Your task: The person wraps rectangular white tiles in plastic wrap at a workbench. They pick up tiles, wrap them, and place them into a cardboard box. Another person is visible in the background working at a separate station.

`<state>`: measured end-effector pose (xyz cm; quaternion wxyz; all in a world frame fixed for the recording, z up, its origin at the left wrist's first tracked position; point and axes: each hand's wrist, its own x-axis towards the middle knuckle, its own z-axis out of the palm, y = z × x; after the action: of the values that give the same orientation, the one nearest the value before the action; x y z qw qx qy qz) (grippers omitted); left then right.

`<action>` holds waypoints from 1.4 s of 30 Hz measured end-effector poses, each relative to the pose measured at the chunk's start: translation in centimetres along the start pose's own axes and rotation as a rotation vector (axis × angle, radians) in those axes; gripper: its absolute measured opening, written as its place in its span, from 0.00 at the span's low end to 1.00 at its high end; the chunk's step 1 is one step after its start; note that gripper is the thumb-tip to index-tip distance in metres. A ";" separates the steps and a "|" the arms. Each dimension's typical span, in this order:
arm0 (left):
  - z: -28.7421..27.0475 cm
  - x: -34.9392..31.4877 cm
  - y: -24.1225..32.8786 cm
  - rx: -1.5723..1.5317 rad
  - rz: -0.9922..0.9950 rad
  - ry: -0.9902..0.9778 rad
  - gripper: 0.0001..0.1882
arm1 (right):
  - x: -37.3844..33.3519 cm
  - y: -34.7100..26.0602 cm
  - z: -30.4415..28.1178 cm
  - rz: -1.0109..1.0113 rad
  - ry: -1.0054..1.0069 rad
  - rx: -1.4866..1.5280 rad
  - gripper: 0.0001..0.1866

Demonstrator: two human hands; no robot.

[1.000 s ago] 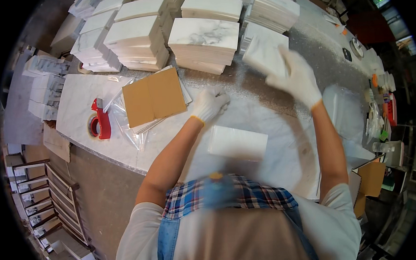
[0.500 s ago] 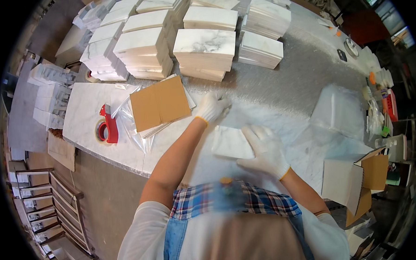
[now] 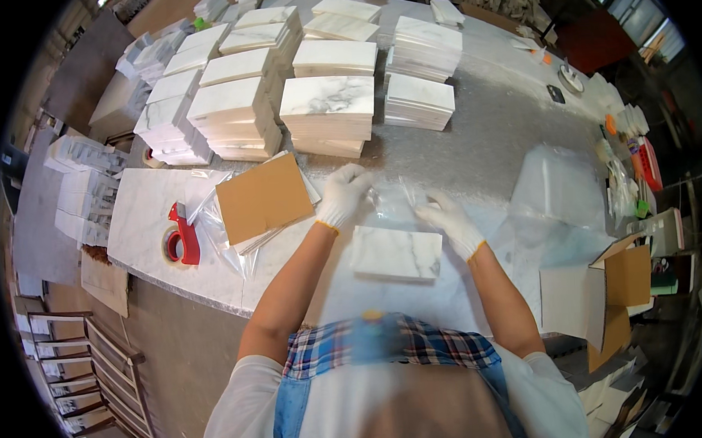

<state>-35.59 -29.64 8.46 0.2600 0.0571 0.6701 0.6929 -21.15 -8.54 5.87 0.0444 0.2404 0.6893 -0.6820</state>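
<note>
Both my hands wear white gloves. My left hand (image 3: 342, 194) and my right hand (image 3: 448, 221) each pinch an edge of a clear plastic bag (image 3: 396, 201), holding it just above the table. Right below the bag, close to my body, a white marble tile (image 3: 395, 253) lies flat on the worktable (image 3: 488, 127). To the left of my left hand, a brown cardboard sheet (image 3: 262, 198) rests on a thin pile of tiles inside clear plastic.
Tall stacks of white marble tiles (image 3: 327, 114) fill the far side of the table. A red tape dispenser (image 3: 181, 238) sits at the left. Clear bags (image 3: 557, 190) lie at the right, beside an open cardboard box (image 3: 612, 286). Wooden racks (image 3: 83, 364) stand lower left.
My right hand came down from the far stacks to the table in front of me. Both hands now hold the clear bag above the tile.
</note>
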 end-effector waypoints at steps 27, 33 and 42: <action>-1.8 -12.0 4.1 1.090 0.804 -0.153 0.24 | -14.5 -1.0 2.2 -0.836 0.169 -0.794 0.10; -0.4 -11.2 2.8 1.272 0.877 -0.441 0.36 | -15.7 -0.2 2.3 -0.906 0.184 -0.819 0.12; -0.2 -9.4 5.0 1.429 0.864 -0.685 0.36 | -15.2 0.1 1.7 -1.155 0.259 -1.052 0.14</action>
<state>-29.01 -33.72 15.73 0.0648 0.6552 0.7468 0.0936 -8.21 -14.34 11.54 -0.2891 -0.1305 0.9367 -0.1483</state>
